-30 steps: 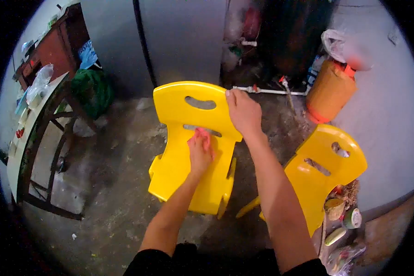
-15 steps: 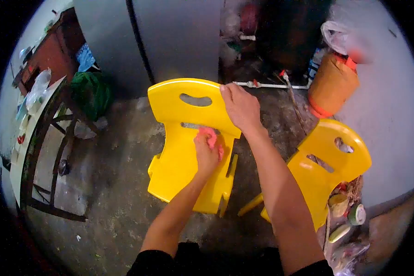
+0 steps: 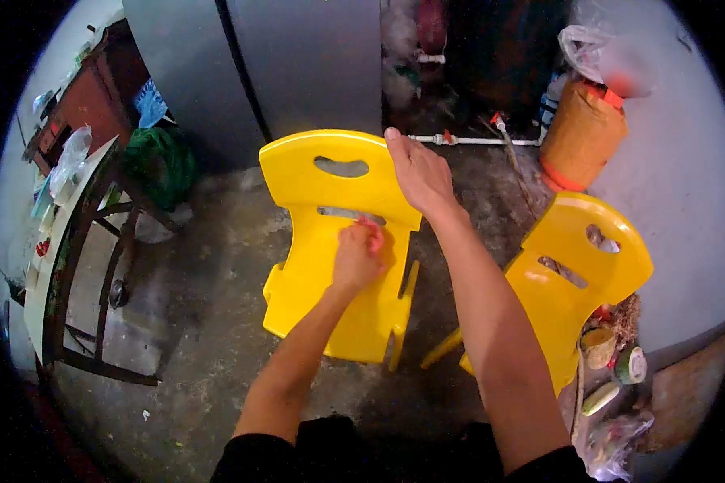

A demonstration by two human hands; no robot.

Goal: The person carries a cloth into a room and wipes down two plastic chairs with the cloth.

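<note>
A yellow plastic chair point(image 3: 298, 270) stands in front of me, with a handle slot and a lower gap in its backrest. My left hand point(image 3: 358, 256) is closed around a crumpled pink cloth point(image 3: 372, 232), pressed to the chair where the seat meets the backrest. Part of the cloth is hidden by the fingers. At the backrest's upper right edge, my right hand point(image 3: 421, 175) grips the rim; its fingertips behind the edge are out of sight. A second yellow chair point(image 3: 540, 294) stands to the right, partly behind my right forearm.
On the left is a dark-framed table point(image 3: 79, 205) with plastic bags on it, near a green bag point(image 3: 159, 167). A white pipe point(image 3: 491, 142) runs low at the back, beside an orange container point(image 3: 584, 133). Food items, including a pale long vegetable point(image 3: 601, 398), lie at lower right.
My left hand has shifted slightly up and left with the pink cloth, and its wrist has turned. My right hand keeps its hold on the backrest. The whole view has shifted a little.
</note>
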